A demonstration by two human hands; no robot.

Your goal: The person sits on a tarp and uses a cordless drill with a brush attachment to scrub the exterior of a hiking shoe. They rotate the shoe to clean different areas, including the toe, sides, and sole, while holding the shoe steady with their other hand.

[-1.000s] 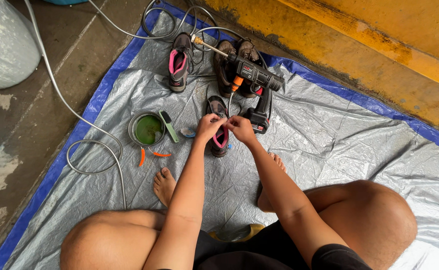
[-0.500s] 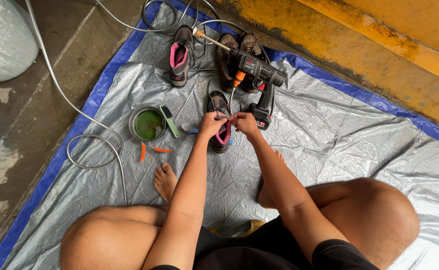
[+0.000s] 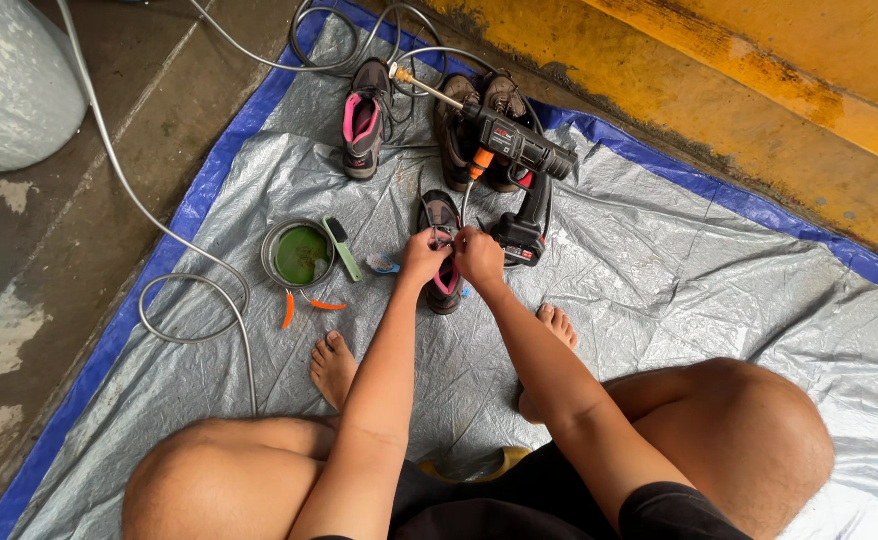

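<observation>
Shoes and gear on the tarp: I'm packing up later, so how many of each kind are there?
Shoes: 4, one under the left hand and right hand, one pink-lined, two brown
Power sprayer: 1
Bowl: 1
Brush: 1
Total: 7

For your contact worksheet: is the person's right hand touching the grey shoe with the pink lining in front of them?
Touching. The head view shows the right hand and left hand both pressed on the top of the grey shoe, fingers at its laces, no gap visible.
</observation>
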